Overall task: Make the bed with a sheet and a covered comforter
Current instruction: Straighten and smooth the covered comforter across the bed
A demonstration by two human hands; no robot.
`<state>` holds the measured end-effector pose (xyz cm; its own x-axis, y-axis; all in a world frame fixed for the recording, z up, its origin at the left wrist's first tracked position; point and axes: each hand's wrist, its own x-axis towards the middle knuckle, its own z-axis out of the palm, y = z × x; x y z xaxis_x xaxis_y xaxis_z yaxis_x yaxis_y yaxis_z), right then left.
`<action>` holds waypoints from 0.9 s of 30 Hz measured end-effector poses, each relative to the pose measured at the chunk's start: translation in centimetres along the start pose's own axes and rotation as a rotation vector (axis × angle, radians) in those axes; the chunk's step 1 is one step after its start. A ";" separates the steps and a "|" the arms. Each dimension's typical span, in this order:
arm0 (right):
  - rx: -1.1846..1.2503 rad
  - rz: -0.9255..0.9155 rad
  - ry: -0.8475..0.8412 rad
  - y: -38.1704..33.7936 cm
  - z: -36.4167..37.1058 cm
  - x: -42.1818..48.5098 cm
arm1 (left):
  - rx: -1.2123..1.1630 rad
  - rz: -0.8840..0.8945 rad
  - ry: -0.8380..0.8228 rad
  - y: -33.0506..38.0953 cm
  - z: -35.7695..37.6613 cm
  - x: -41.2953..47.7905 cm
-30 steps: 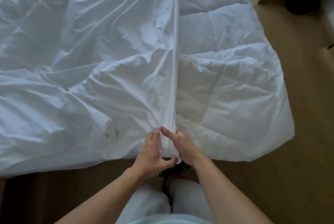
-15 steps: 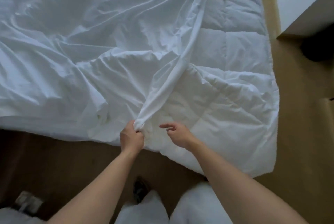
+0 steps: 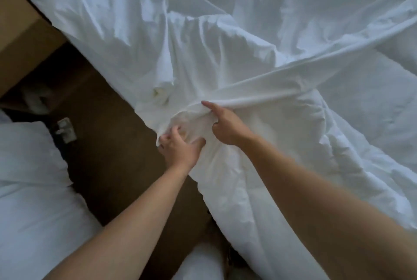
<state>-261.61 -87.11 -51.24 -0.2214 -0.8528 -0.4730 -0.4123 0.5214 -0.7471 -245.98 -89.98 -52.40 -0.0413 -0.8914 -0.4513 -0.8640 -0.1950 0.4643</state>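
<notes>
A white quilted comforter (image 3: 352,135) lies on the floor at the right. A thin white cover (image 3: 203,38) is spread in folds over its left and upper part. My left hand (image 3: 180,146) grips a bunch of the cover's edge at the comforter's near corner. Just to its right, my right hand (image 3: 225,124) holds the cover's folded hem, with the index finger stretched out along the fold and the other fingers curled under it. The comforter's corner itself is hidden under the bunched cloth.
Brown floor (image 3: 108,148) runs along the comforter's left edge. A cardboard box (image 3: 20,38) stands at the upper left. White bedding (image 3: 29,189) lies at the lower left, with a small grey object (image 3: 65,130) beside it. My legs in light trousers (image 3: 198,266) show at the bottom.
The view has swung left, so the comforter now lies to the right. My right hand has taken hold of the cover's hem. My left hand has shifted its grip on the bunched edge.
</notes>
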 end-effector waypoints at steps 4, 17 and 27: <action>-0.105 -0.136 0.045 -0.3 -1.6 5.9 | -0.080 -0.200 0.091 0.0 1.5 4.9; -0.540 -0.405 0.353 -0.1 -4.4 13.2 | -0.160 0.176 0.737 3.1 -6.2 13.8; -0.319 -0.354 0.367 -6.7 -8.6 10.7 | -0.174 0.329 0.499 4.5 1.3 11.1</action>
<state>-268.86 -99.96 -47.29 -0.2893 -0.9571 0.0133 -0.7489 0.2177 -0.6259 -251.00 -100.20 -56.25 -0.0160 -0.9917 0.1276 -0.7494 0.0964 0.6551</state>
